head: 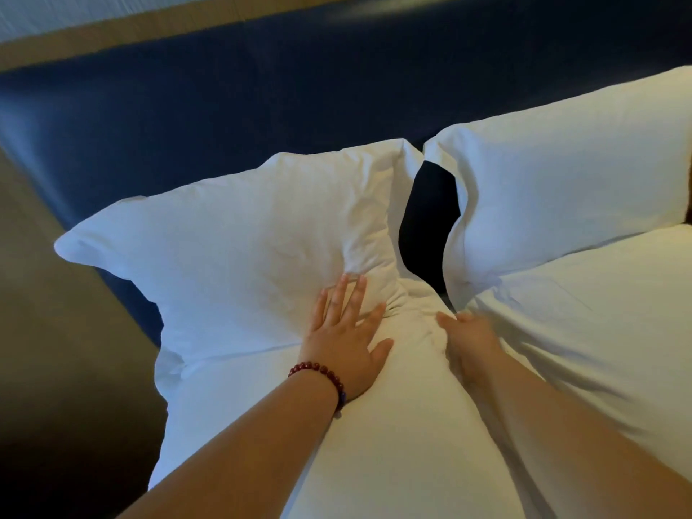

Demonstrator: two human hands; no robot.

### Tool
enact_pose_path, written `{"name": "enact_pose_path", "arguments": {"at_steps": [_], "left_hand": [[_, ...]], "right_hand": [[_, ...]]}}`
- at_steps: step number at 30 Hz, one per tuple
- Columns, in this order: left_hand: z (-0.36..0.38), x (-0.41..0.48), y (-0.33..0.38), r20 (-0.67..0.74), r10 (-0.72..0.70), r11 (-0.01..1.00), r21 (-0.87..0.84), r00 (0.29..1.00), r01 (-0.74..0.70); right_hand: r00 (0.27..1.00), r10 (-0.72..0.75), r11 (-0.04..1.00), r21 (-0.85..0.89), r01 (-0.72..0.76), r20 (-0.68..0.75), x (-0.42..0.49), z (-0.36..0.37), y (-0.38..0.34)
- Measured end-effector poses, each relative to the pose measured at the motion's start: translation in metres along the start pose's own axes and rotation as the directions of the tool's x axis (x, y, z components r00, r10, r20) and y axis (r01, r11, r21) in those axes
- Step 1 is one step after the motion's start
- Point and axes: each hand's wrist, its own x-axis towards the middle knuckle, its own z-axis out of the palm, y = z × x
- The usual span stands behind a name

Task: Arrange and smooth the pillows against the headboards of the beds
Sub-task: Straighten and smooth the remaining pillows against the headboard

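While our left hand [344,346] lies flat, fingers spread, on the left pillow [232,234] at its lower inner corner, our right hand [472,339] sits on the bunched fabric just beside it. It's blurred, so we cannot tell if it pinches the cloth or only presses. The pillow lies straight ahead of both hands, long axis left-right along the dark blue headboard [262,95], propped against it. The left hand reaches further onto it. A wedge of headboard shows between it and the smoother right pillow [561,181]. Count: two pillows, one headboard, two hands.
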Motion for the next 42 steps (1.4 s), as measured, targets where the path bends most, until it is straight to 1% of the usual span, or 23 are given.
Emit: {"name": "enact_pose_path", "arguments": {"at_steps": [1,3,6,8,10,15,17,20,23,25,26,28,29,30,31,33,34,35,36,37,39,41,42], "left_hand": [[0.0,-0.006,0.0,0.01,-0.002,1.0,-0.013,1.0,0.002],[0.0,-0.019,-0.001,0.029,-0.015,0.999,-0.029,0.999,0.016],[0.0,-0.039,-0.005,0.06,-0.02,0.998,-0.057,0.998,0.023],[0.0,-0.05,-0.009,0.072,-0.027,0.996,-0.078,0.997,0.033],[-0.001,-0.061,-0.013,0.071,-0.045,0.993,-0.105,0.996,0.052],[0.001,-0.091,-0.028,0.033,-0.128,0.973,-0.188,0.991,0.132],[0.005,-0.105,-0.039,0.03,-0.175,0.96,-0.217,0.984,0.178],[0.009,-0.119,-0.058,0.017,-0.241,0.946,-0.22,0.97,0.239],[0.004,-0.124,-0.067,-0.119,-0.26,0.94,-0.257,0.958,0.223],[0.002,-0.124,-0.074,-0.235,-0.214,0.929,-0.35,0.948,0.123],[0.003,-0.122,-0.081,-0.235,-0.182,0.917,-0.39,0.955,0.079],[0.013,-0.12,-0.109,-0.108,-0.157,0.882,-0.462,0.982,0.09],[0.021,-0.119,-0.128,-0.023,-0.188,0.872,-0.465,0.982,0.156],[0.029,-0.12,-0.151,0.079,-0.248,0.855,-0.451,0.966,0.256],[0.036,-0.123,-0.172,0.177,-0.313,0.821,-0.444,0.933,0.359],[0.046,-0.137,-0.199,0.273,-0.396,0.731,-0.484,0.877,0.481],[0.048,-0.142,-0.204,0.268,-0.426,0.701,-0.507,0.864,0.502],[0.048,-0.145,-0.202,0.228,-0.447,0.693,-0.523,0.865,0.496],[0.045,-0.145,-0.194,0.146,-0.456,0.71,-0.535,0.878,0.458],[0.038,-0.142,-0.18,0.033,-0.441,0.742,-0.549,0.897,0.385],[0.019,-0.133,-0.141,-0.235,-0.331,0.814,-0.562,0.914,0.15],[0.005,-0.113,-0.111,-0.48,-0.203,0.894,-0.446,0.854,-0.038],[-0.001,-0.1,-0.105,-0.547,-0.17,0.926,-0.373,0.82,-0.058]], "right_hand": [[0.999,-0.04,0.994,-0.106,0.036,-0.036,-0.001,0.0,0.0],[0.996,-0.089,0.941,-0.328,0.087,0.011,-0.014,0.004,-0.003],[0.988,-0.029,0.963,-0.259,0.068,0.15,-0.023,0.003,-0.002],[0.999,-0.05,0.982,-0.182,0.05,0.008,-0.027,-0.007,-0.001],[0.994,-0.104,0.955,-0.284,0.087,-0.046,-0.033,-0.013,-0.005],[0.959,-0.242,0.905,-0.322,0.277,0.147,-0.063,0.003,-0.028],[0.894,-0.376,0.82,-0.362,0.444,0.245,-0.076,0.019,-0.034],[0.732,-0.573,0.551,-0.488,0.677,0.369,-0.104,0.05,-0.045],[0.468,-0.73,0.331,-0.343,0.879,0.497,-0.137,0.081,-0.054],[0.323,-0.712,0.209,-0.25,0.945,0.624,-0.149,0.101,-0.054],[0.268,-0.674,0.173,-0.206,0.963,0.688,-0.151,0.107,-0.055],[0.216,-0.584,0.117,-0.182,0.976,0.783,-0.137,0.109,-0.059],[0.229,-0.543,0.082,-0.221,0.972,0.808,-0.123,0.103,-0.06],[0.292,-0.506,0.076,-0.295,0.952,0.812,-0.106,0.092,-0.061],[0.396,-0.483,0.114,-0.392,0.913,0.781,-0.091,0.077,-0.061],[0.594,-0.503,0.269,-0.539,0.798,0.628,-0.074,0.053,-0.058],[0.631,-0.563,0.312,-0.57,0.76,0.534,-0.075,0.048,-0.057],[0.628,-0.64,0.314,-0.595,0.74,0.443,-0.081,0.048,-0.057],[0.592,-0.714,0.286,-0.614,0.735,0.375,-0.089,0.054,-0.057],[0.53,-0.781,0.251,-0.61,0.752,0.332,-0.103,0.062,-0.059],[0.347,-0.888,0.146,-0.529,0.836,0.302,-0.13,0.086,-0.062],[0.202,-0.928,0.028,-0.481,0.876,0.314,-0.147,0.113,-0.073],[0.148,-0.922,-0.047,-0.486,0.873,0.357,-0.149,0.122,-0.081]]}}
